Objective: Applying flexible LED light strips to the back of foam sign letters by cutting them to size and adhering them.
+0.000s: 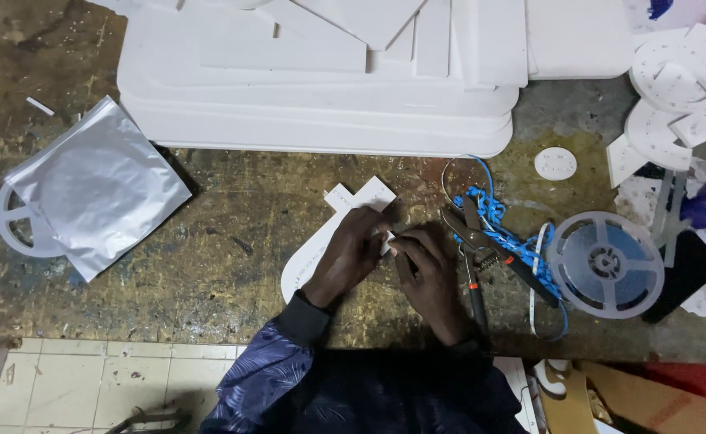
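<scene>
My left hand [351, 255] rests on a white cut-out plastic shape [305, 259] lying on the worn workbench [208, 257], pressing it down. My right hand [428, 272] meets it at the shape's right edge, fingertips pinching a small white piece [387, 239] against the shape. Both hands touch each other over the shape's middle, hiding that part. Just right of my right hand lie pliers [472, 241] with black and red handles.
A blue wire tangle [493, 213] and a clear reel [604, 264] sit to the right. A stack of white foam boards [321, 88] fills the back. A silver foil bag [96, 186] over another reel lies left. White perforated cut-outs [678, 96] lie at the right rear.
</scene>
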